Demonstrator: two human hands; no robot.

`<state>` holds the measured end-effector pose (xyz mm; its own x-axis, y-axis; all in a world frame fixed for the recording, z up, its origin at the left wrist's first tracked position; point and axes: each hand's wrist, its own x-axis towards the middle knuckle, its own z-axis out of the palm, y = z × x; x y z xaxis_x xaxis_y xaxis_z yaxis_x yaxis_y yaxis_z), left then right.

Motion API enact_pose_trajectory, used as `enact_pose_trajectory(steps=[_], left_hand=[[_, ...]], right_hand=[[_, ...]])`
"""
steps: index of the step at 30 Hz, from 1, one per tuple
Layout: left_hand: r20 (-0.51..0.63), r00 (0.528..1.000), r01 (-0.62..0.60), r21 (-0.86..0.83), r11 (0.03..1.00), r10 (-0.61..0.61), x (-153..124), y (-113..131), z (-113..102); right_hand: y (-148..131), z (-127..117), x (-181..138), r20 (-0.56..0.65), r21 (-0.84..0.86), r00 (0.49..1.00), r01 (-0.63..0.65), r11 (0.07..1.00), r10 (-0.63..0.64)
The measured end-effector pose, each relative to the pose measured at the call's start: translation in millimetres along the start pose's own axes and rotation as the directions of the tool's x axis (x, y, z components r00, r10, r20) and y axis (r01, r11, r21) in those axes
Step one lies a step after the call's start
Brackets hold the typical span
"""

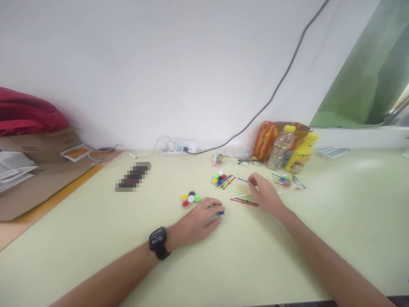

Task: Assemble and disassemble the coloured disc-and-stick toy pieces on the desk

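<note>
On the pale green table, just in front of the small heap of coloured discs and sticks, the left hand lies palm down over a blue disc, its fingers curled loosely about it, while the right hand pinches the end of a thin blue stick. Left of the heap, one cluster of discs appears already assembled; right of it, loose red and green sticks lie under the right hand. Judged from this, the work is at an early stage, most pieces remaining in the heap.
</note>
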<state>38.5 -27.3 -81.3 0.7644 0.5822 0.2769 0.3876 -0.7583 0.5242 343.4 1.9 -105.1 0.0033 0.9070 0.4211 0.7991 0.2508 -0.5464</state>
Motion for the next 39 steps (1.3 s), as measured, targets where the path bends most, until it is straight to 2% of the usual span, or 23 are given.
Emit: enact_pose_trajectory(steps=[3,6,9,12,15,17,20,23,26,28,30,34,39], left_hand=[[-0.018,1.000,0.003,-0.065,0.998,-0.004,1,-3,1],[-0.040,0.998,0.053,-0.115,0.992,-0.058,1,-5,1],[-0.052,0.994,0.087,-0.213,0.973,-0.100,2,-8,2],[-0.075,0.983,0.129,-0.384,0.914,-0.170,3,-12,3],[-0.074,0.958,0.190,-0.557,0.809,-0.276,6,-15,4],[-0.030,0.939,0.249,-0.629,0.737,-0.343,8,-15,4],[0.031,0.910,0.327,-0.664,0.672,-0.413,8,-16,5],[0.069,0.893,0.369,-0.677,0.636,-0.445,7,-18,6],[0.061,0.890,0.372,-0.670,0.643,-0.452,7,-19,6],[0.046,0.895,0.358,-0.666,0.654,-0.444,7,-20,6],[0.045,0.902,0.343,-0.676,0.652,-0.429,7,-22,6],[0.082,0.903,0.348,-0.713,0.608,-0.421,8,-23,6],[0.113,0.909,0.364,-0.687,0.629,-0.401,9,-21,1]], right_hand=[[-3,1,-1,-0.037,0.061,0.999,0.019,0.998,-0.017],[-7,1,0,-0.065,0.114,0.995,0.084,0.990,-0.077],[-16,-2,0,-0.050,0.180,0.991,0.129,0.975,-0.122],[-31,-6,-2,0.006,0.275,0.997,0.072,0.959,-0.077],[-49,-10,-7,0.098,0.379,0.995,-0.011,0.925,-0.028],[-58,-12,-11,0.172,0.466,0.985,-0.068,0.882,-0.015],[-69,-12,-18,0.276,0.629,0.960,-0.149,0.763,-0.040],[-75,-8,-22,0.333,0.738,0.935,-0.178,0.651,-0.121],[-80,-3,-26,0.372,0.770,0.913,-0.200,0.606,-0.171],[-82,1,-29,0.393,0.748,0.902,-0.200,0.633,-0.179],[-84,3,-31,0.383,0.690,0.905,-0.147,0.709,-0.185],[-83,10,-35,0.297,0.547,0.924,0.041,0.836,-0.240],[-76,23,-39,0.144,0.412,0.917,0.286,0.865,-0.372]])
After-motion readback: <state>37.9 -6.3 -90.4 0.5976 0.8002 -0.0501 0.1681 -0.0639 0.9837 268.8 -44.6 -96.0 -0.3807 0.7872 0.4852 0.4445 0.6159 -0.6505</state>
